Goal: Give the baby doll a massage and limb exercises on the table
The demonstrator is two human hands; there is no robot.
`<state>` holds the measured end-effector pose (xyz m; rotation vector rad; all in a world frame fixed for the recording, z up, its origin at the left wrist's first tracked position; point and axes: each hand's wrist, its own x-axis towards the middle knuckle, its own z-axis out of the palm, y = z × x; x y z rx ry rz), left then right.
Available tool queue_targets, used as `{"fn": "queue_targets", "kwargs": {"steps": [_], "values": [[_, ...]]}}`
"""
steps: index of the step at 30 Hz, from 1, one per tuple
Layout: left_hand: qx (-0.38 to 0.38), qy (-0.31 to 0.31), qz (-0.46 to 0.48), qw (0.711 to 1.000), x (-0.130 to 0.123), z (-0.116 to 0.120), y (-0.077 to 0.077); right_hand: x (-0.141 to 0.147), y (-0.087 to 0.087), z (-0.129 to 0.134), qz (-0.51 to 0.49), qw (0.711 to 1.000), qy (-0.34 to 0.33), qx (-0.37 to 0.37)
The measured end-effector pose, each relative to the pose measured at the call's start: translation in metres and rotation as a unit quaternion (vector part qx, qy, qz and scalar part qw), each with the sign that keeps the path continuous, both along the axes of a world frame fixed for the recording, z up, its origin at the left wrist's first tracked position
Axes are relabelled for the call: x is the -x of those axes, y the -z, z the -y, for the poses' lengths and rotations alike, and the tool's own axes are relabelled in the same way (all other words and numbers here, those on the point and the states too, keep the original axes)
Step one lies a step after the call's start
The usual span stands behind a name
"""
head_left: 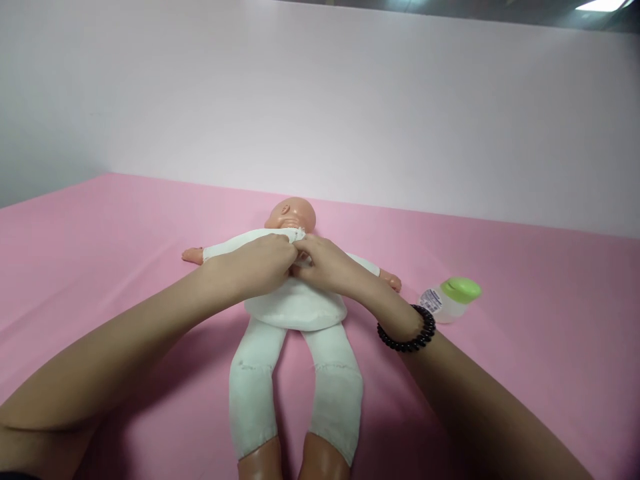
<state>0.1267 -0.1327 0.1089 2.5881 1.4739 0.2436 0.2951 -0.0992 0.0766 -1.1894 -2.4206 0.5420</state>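
A baby doll (295, 313) with a white cloth body lies on its back, its legs toward me and its bald head turned to the left. Over its chest, my left hand (267, 263) is closed, with the knuckles bent and most fingertips hidden. My right hand (325, 263) meets it there, thumb and forefinger curled against the left fingers. Whatever may be between the fingers is hidden. A black coiled band (407, 340) circles my right wrist.
A clear bottle (453, 308) with a green cap (463, 289) and a printed label lies right of the doll, near my right forearm. Pink cloth (540, 320) covers the table. A pale wall (320, 107) rises behind its far edge.
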Motion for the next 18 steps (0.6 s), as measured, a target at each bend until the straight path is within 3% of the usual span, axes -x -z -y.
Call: {"fn": "queue_targets", "kwargs": {"steps": [4, 7, 13, 18], "values": [[0.019, -0.035, -0.071, 0.997, -0.009, -0.004, -0.008, 0.001, 0.005, -0.005, -0.014, 0.999, 0.037, -0.014], [-0.007, -0.066, -0.090, 0.994, -0.014, -0.012, -0.007, 0.001, 0.008, -0.009, -0.026, 0.998, 0.062, -0.014], [-0.052, -0.061, -0.070, 0.994, -0.011, -0.038, 0.017, 0.002, 0.025, -0.023, -0.055, 0.994, 0.076, -0.057], [-0.115, -0.042, -0.048, 0.991, -0.010, -0.047, 0.029, 0.000, 0.039, -0.035, -0.086, 0.989, 0.089, -0.080]]}}
